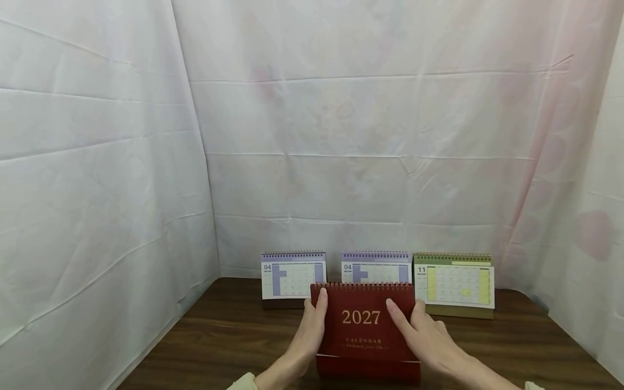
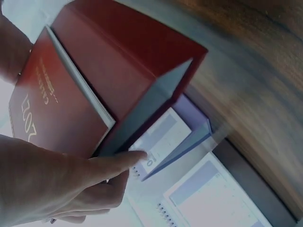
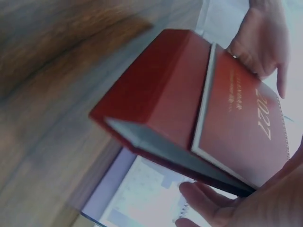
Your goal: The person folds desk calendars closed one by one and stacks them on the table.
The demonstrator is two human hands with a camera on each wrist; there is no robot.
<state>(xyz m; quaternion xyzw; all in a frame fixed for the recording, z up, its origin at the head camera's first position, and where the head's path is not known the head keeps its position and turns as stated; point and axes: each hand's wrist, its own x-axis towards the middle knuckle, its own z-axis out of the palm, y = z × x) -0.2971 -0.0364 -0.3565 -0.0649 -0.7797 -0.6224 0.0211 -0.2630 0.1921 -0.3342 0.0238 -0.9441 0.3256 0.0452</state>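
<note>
Between both hands is a red desk calendar (image 1: 363, 330) with a gold "2027" on its cover and a spiral binding along its top. My left hand (image 1: 307, 330) grips its left side, thumb on the front cover near the upper corner. On the opposite side my right hand (image 1: 431, 336) holds the edge, thumb lying on the cover and fingers behind. In the left wrist view the red calendar (image 2: 118, 52) shows its hollow triangular stand, raised above the wood. The right wrist view shows the right fingers (image 3: 203, 201) behind the calendar's back panel.
Three desk calendars stand in a row at the back: a purple one (image 1: 294, 276) at left, a lilac one (image 1: 375, 265) partly hidden behind the red calendar, and a green one (image 1: 453, 284) at right. White curtains (image 1: 361, 135) enclose the dark wooden table (image 1: 234, 325).
</note>
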